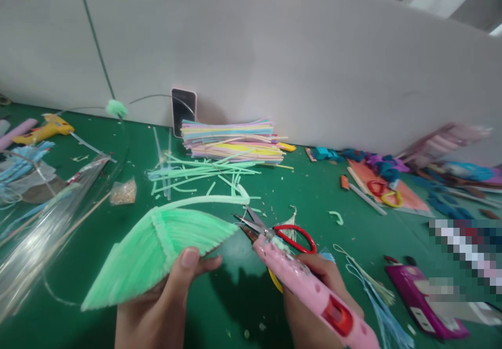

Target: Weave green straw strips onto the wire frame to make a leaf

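My left hand grips a green fan-shaped piece made of fuzzy pipe cleaners, thumb over its lower edge. A fuzzy band crosses the fan, and a long pale green pipe cleaner arches over its top and bends at the right end. In my right hand is a pink hot glue gun, its dark nozzle aimed at the fan's right tip, with a small gap between. Scissors with a red handle lie partly behind the gun. The fingers of my right hand are partly hidden by the gun.
Loose green pipe cleaners and bundled pastel ones lie ahead, near a phone leaning on the wall. A yellow glue gun is far left. Tassels and a purple pouch-like item lie right.
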Demonstrator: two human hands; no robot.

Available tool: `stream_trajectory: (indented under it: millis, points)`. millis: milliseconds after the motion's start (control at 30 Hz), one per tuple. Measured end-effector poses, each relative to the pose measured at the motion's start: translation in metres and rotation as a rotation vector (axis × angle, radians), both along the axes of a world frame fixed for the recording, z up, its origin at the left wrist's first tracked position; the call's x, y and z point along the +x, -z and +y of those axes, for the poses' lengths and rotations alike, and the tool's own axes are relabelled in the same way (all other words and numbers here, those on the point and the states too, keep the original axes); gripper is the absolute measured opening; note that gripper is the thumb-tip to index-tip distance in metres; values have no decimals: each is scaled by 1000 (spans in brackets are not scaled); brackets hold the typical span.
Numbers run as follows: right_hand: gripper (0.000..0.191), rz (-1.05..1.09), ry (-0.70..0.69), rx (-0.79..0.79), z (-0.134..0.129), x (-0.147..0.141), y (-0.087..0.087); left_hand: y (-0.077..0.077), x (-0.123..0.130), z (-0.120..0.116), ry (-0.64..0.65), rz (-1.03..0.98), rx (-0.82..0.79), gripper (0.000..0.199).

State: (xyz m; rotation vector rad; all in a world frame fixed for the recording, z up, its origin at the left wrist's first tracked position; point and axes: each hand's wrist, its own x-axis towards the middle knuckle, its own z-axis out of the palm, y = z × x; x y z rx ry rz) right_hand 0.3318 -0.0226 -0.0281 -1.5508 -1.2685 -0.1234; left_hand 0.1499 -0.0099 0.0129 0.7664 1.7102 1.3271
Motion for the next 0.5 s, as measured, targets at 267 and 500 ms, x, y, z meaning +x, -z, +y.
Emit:
stream_trajectory:
  millis: [267, 500]
  points:
    - [13, 14, -64, 60, 6, -4, -8, 10, -5, 1, 61, 87, 67, 29]
    - [20, 32, -25, 29, 7, -3, -4, 16, -7, 1, 31, -84, 74, 19]
